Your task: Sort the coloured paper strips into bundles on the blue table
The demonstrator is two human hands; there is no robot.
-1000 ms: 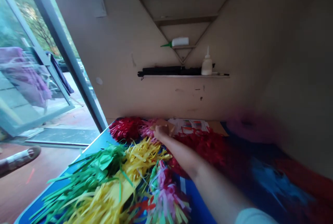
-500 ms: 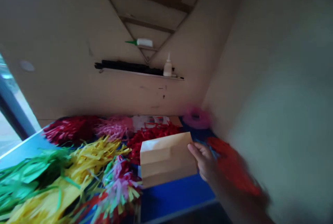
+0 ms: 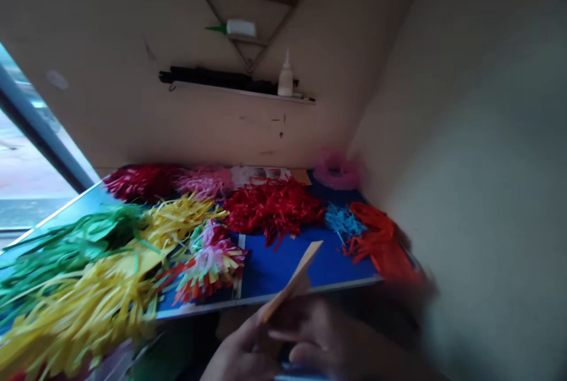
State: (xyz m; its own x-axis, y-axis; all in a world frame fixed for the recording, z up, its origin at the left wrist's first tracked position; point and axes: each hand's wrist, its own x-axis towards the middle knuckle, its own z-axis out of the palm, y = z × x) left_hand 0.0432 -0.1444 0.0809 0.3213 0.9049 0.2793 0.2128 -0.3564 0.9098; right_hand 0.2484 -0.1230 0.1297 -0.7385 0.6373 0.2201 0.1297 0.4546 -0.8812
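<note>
A tan paper envelope [image 3: 295, 280] stands tilted and nearly edge-on in front of the table, its top corner over the blue surface. My left hand [image 3: 243, 351] is closed round its lower left end. On its right side my right hand [image 3: 321, 331] has curled fingers against the paper, smeared by motion. Just beyond the hands is the front edge of the blue table [image 3: 287, 251]. The envelope's lower part is hidden by the fingers.
Shredded paper bunches cover much of the table: green [image 3: 93, 239], yellow [image 3: 97, 298], multicoloured [image 3: 212, 266], red [image 3: 274, 207], light blue [image 3: 343, 221] and orange-red [image 3: 378, 239]. A pink ring [image 3: 336, 174] lies by the wall. A glue bottle [image 3: 286, 80] stands on a narrow ledge.
The envelope has come down and toward me, turning from broad side to nearly edge-on. My left hand has entered view and taken hold of it. The camera view has tipped downward.
</note>
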